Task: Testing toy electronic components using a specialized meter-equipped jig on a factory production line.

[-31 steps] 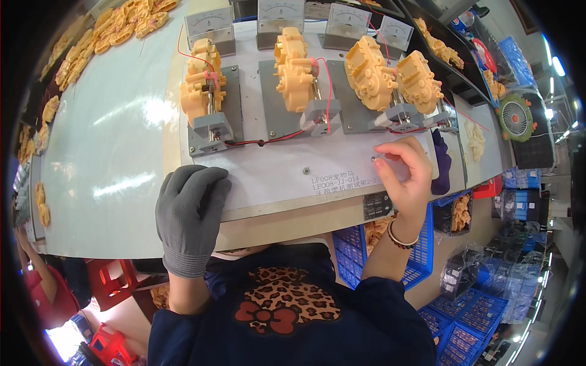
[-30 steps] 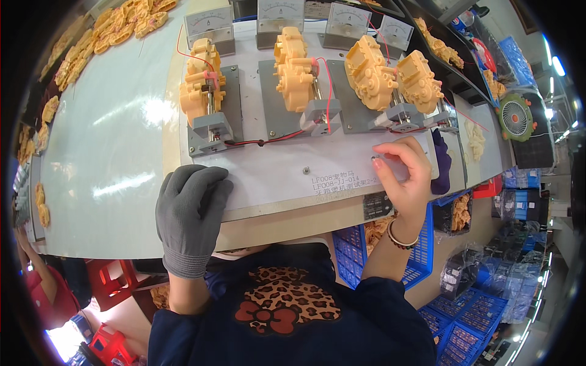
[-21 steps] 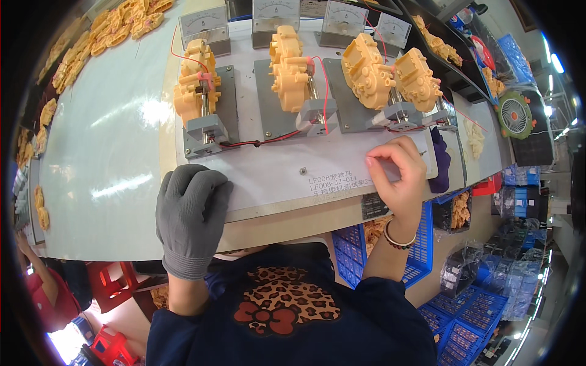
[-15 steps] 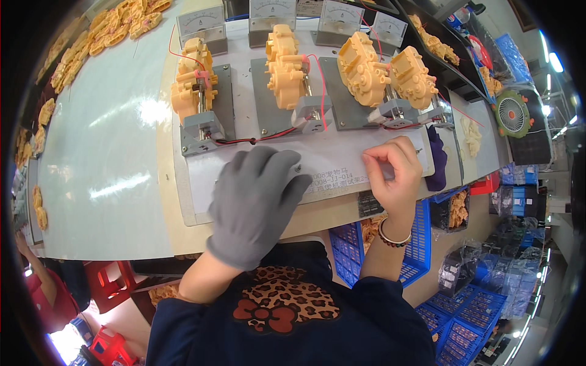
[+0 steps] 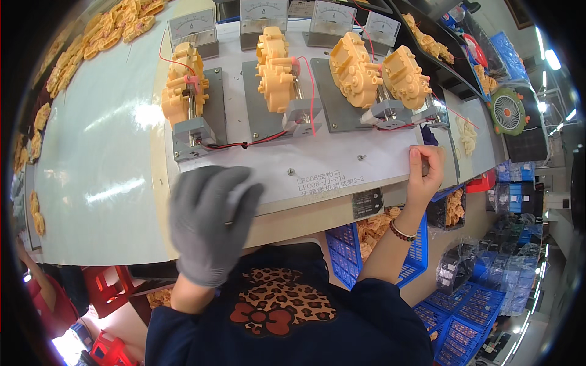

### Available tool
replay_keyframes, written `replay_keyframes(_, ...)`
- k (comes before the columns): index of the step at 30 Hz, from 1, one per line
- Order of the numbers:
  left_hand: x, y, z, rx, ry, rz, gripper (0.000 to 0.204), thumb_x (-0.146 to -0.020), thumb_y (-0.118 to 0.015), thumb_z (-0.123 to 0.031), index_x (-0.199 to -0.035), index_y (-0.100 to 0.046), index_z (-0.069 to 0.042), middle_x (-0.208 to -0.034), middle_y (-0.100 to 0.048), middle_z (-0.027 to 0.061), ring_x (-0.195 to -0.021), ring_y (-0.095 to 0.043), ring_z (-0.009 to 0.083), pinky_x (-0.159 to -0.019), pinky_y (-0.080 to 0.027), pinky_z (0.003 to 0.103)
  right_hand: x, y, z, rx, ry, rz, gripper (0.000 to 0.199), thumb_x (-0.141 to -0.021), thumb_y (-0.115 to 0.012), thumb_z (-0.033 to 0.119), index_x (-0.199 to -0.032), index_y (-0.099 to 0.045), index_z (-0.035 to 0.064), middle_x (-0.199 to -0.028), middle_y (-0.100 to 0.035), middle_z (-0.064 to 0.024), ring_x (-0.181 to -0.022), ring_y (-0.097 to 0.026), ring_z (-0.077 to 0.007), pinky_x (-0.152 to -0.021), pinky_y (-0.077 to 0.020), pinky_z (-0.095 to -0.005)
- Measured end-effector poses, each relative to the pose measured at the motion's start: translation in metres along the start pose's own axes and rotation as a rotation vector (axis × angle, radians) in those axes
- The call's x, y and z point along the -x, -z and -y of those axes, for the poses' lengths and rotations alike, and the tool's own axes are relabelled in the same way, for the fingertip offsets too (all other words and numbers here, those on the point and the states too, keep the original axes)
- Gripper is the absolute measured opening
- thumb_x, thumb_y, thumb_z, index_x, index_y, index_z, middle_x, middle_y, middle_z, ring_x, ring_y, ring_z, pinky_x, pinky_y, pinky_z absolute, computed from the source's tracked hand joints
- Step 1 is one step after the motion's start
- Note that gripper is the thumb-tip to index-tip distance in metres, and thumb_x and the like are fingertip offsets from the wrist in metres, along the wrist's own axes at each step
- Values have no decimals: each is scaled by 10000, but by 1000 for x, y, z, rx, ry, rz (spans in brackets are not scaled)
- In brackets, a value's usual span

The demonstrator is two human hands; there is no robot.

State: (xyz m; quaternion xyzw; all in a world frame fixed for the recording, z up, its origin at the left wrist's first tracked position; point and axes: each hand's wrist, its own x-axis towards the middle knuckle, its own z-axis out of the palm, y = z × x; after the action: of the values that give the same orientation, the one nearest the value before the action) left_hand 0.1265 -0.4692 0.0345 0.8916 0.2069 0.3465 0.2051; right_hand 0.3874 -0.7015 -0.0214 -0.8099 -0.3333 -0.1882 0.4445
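My left hand (image 5: 210,213), in a grey knitted glove, hovers over the near edge of the board, left of the printed lettering. Its thumb stands apart from the fingers, and nothing shows in it. At the board's right edge is my bare right hand (image 5: 427,168), fingers curled toward the thumb; whether anything is inside I cannot make out. Beyond the hands, yellow plastic gearbox housings sit on grey test fixtures: a left one (image 5: 183,85), a second (image 5: 276,73), a third (image 5: 354,70) and a right one (image 5: 406,79). Red wires run from them.
Analog meters (image 5: 264,15) stand behind the fixtures. More yellow housings (image 5: 116,24) lie at the far left of the table. A dark purple cloth (image 5: 429,135) is beside my right hand. Below the table edge stands a blue crate (image 5: 345,253); a green fan (image 5: 508,111) is at right.
My left hand has moved left and slightly nearer my body. My right hand has shifted right, to the board's edge by the purple cloth. The whole view has shifted slightly.
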Motion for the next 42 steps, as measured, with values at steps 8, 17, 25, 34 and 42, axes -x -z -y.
replay_keyframes(8,6,4,29,-130,93,-33,161,-701,-752,-70,-681,-592,-70,-666,-526,55,-656,-501,252,-590,-409,363,12,-30,91,-326,234,-418,75,-769,-626,15,-836,-637,-18,-792,-578,-104,-723,-509,-179,-649,-393,-291)
replay_keyframes(17,7,6,32,-18,52,-41,123,-680,-730,-22,-720,-622,-62,-676,-553,60,-640,-514,238,-576,-415,334,19,-87,157,-557,373,181,106,-676,-679,23,-779,-671,45,-697,-588,-35,-617,-516,-186,-553,-394,-291)
replay_keyframes(25,8,25,32,101,289,91,184,-728,-712,-22,-909,-684,-33,-839,-634,103,-751,-594,246,-678,-475,331,14,-76,157,-680,111,349,34,-735,-657,30,-769,-659,26,-718,-638,-66,-682,-565,-193,-628,-435,-277)
replay_keyframes(34,7,25,33,126,316,108,183,-714,-742,-55,-886,-683,-30,-817,-632,111,-741,-598,246,-677,-480,331,15,-76,157,-690,86,358,21,-746,-657,32,-764,-657,24,-711,-631,-67,-681,-563,-190,-630,-434,-275)
replay_keyframes(42,3,16,34,73,292,62,122,-728,-729,-44,-829,-663,-27,-765,-625,96,-700,-589,237,-653,-477,324,18,-75,159,-735,76,329,26,-744,-649,6,-765,-654,19,-701,-626,-63,-651,-544,-173,-614,-427,-265)
